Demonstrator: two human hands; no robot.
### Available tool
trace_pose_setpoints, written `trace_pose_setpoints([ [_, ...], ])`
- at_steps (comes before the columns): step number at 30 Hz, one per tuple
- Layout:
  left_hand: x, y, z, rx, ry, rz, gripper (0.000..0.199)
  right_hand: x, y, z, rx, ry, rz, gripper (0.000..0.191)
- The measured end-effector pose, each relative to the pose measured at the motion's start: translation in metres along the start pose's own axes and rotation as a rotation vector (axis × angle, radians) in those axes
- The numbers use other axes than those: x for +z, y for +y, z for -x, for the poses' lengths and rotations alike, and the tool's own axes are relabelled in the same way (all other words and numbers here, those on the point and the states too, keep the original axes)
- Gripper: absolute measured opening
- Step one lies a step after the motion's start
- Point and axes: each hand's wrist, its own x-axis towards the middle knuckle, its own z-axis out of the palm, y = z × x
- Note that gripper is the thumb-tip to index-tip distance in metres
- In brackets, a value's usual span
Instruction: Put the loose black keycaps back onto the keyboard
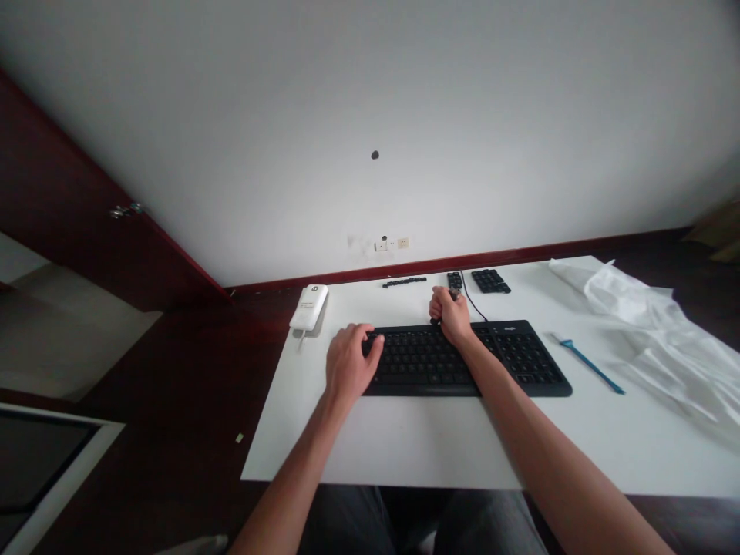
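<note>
My left hand [350,362] rests with curved fingers on the left end of a black computer keyboard [422,370], and I see nothing held in it. My right hand [449,314] is closed in a fist at the keyboard's top edge, around a small dark object [435,320] that it mostly hides. Just beyond that fist lies a small black key block [454,280]. A row of loose black keycaps [404,282] lies further left, and a black keypad-like block [491,281] further right.
All this stands on a white table [405,455]. A white device [308,307] with a cord sits at its far left, and a thin black cable [474,303] runs behind the keyboard. To the right lie a blue tool [590,367] and crumpled white plastic sheeting [647,324].
</note>
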Motion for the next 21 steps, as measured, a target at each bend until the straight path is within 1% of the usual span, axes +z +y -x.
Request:
trace_pose_setpoints([
  [2, 0.002, -0.019, -0.037, -0.119, 0.014, 0.049, 0.027, 0.0, -0.001, 0.0, 0.009, -0.005, -0.021, 0.05],
  [5, 0.017, -0.05, -0.082, -0.349, 0.056, 0.192, 0.03, -0.001, 0.0, 0.001, 0.011, -0.027, -0.002, 0.051],
  [7, 0.032, -0.067, -0.098, -0.38, 0.071, 0.199, 0.03, -0.004, 0.0, 0.001, -0.016, -0.048, 0.084, 0.051],
  [9, 0.044, -0.078, -0.103, -0.383, 0.093, 0.197, 0.027, -0.006, 0.001, 0.003, -0.064, -0.072, 0.237, 0.047],
  [11, 0.053, -0.085, -0.101, -0.388, 0.123, 0.206, 0.029, -0.005, 0.001, 0.005, -0.128, -0.097, 0.407, 0.044],
  [14, 0.058, -0.089, -0.099, -0.407, 0.184, 0.236, 0.03, 0.001, 0.0, 0.01, -0.23, -0.131, 0.586, 0.042],
  [16, 0.059, -0.091, -0.099, -0.405, 0.199, 0.254, 0.03, 0.007, -0.001, 0.01, -0.271, -0.149, 0.686, 0.04],
  [18, 0.06, -0.091, -0.101, -0.401, 0.204, 0.263, 0.03, 0.014, -0.003, 0.004, -0.318, -0.192, 0.833, 0.035],
  [21, 0.061, -0.091, -0.102, -0.403, 0.211, 0.26, 0.029, 0.022, -0.007, -0.02, -0.455, -0.328, 1.099, 0.019],
])
